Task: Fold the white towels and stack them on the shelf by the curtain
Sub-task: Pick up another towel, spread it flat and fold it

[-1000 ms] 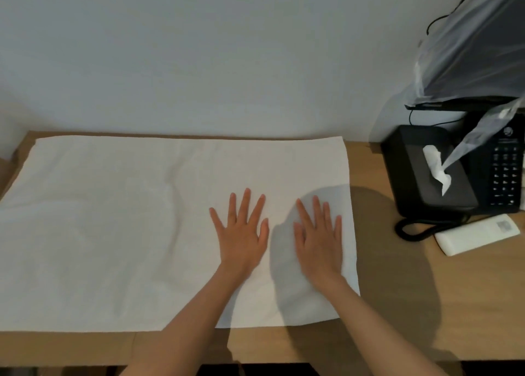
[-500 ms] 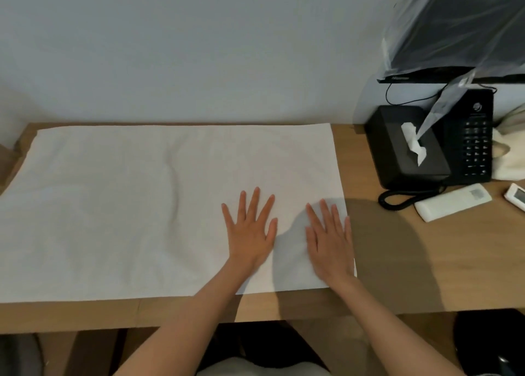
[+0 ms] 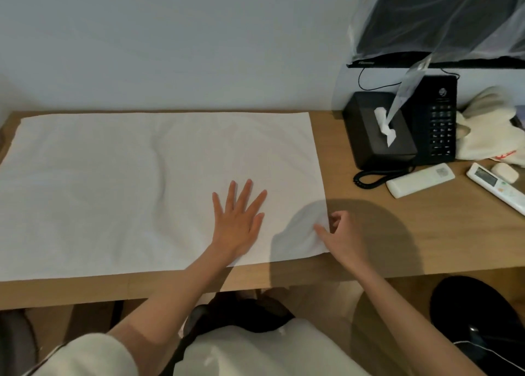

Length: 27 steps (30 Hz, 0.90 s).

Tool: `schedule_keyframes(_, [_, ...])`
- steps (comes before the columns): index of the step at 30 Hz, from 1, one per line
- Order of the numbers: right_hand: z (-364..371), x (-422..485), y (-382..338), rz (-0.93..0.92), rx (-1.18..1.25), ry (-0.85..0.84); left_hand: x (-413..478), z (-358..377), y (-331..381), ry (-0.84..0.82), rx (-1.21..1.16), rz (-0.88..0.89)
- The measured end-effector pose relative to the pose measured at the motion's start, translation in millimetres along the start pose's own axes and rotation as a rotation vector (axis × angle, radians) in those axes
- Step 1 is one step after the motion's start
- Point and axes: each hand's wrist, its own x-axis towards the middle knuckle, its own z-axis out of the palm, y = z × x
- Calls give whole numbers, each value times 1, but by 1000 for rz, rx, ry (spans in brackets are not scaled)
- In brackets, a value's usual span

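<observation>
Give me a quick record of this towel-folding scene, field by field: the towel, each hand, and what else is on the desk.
towel: white towel spread flat on the wooden desk, a soft crease near its middle
left hand: flat on the towel, fingers spread
right hand: at the towel's right edge, thumb on top, fingers curled; seems to pinch it
also on desk: black tissue box, black phone, white remote, second remote with a screen
shelf: not in view

Wooden desk (image 3: 426,233): towel (image 3: 113,191), tissue box (image 3: 377,139), telephone (image 3: 439,119).

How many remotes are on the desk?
2 remotes. One lies in front of the phone; the other, with a screen, at the right edge. More may be hidden.
</observation>
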Motion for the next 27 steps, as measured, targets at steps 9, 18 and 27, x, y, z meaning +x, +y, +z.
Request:
schedule_keyframes(9, [-17,-6,-36,-108,153,-85,-4,-15,-3,-66,-141,11])
schedule_keyframes(18, [-16,-27,-164,-428,540,-138,-52,-77,-75,310,-304,-221])
schedule_keyframes(27, [52,-74,-324,-757,477,-203,-145,-113,-205,411,-376,-599])
